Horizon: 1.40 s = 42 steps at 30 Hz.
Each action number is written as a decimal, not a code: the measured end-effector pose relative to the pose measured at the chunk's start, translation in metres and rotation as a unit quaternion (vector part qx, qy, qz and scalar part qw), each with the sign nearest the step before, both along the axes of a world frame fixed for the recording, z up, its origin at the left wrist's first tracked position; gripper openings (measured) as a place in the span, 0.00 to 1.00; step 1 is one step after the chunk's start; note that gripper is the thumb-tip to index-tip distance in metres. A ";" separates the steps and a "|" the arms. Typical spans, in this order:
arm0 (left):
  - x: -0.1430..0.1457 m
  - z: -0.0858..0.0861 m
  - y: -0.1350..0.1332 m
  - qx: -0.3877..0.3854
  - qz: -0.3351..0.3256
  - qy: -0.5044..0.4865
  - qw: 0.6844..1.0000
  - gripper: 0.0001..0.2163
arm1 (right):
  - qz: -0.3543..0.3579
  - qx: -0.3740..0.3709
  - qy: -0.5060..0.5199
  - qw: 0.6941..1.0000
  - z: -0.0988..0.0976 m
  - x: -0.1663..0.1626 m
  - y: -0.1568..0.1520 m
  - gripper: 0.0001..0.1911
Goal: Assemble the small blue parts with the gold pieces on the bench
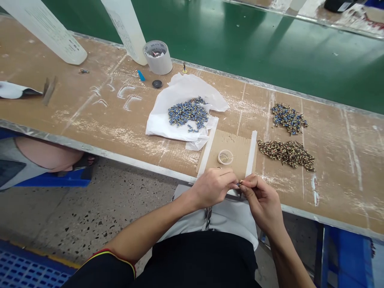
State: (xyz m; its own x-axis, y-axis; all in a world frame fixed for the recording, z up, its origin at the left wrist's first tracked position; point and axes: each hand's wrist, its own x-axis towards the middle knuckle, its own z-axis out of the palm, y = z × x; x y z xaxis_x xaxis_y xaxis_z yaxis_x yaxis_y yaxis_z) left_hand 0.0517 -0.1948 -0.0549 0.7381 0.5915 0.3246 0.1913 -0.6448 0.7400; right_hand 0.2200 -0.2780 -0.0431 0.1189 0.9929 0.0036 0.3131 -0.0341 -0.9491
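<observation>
My left hand and my right hand meet at the bench's front edge, fingertips pinched together. Between them is a tiny blue and brown piece, mostly covered by the fingers; which hand grips which part of it is hard to see. Just beyond the hands, a small round clear cup with a thin stick in it sits on a cardboard sheet taped at both sides. Farther left, a heap of small blue and yellow pieces lies on white paper.
Rightward lie a pile of blue-and-brown pieces and a pile of brown pieces. At the back left stand a tape roll, a black cap and two translucent bottles. A green surface runs behind. Another person's leg shows at left.
</observation>
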 end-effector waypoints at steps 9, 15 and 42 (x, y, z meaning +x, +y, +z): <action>-0.002 0.010 0.005 -0.015 -0.009 -0.016 1.000 0.08 | -0.075 0.010 0.122 0.990 0.000 -0.003 0.000 0.02; -0.001 0.009 0.006 -0.024 -0.032 0.023 0.999 0.11 | -0.056 -0.029 0.151 0.986 -0.001 0.005 -0.001 0.02; 0.003 0.003 -0.001 0.090 -0.013 0.105 0.990 0.12 | 0.043 -0.049 0.004 0.998 -0.005 0.013 0.000 0.09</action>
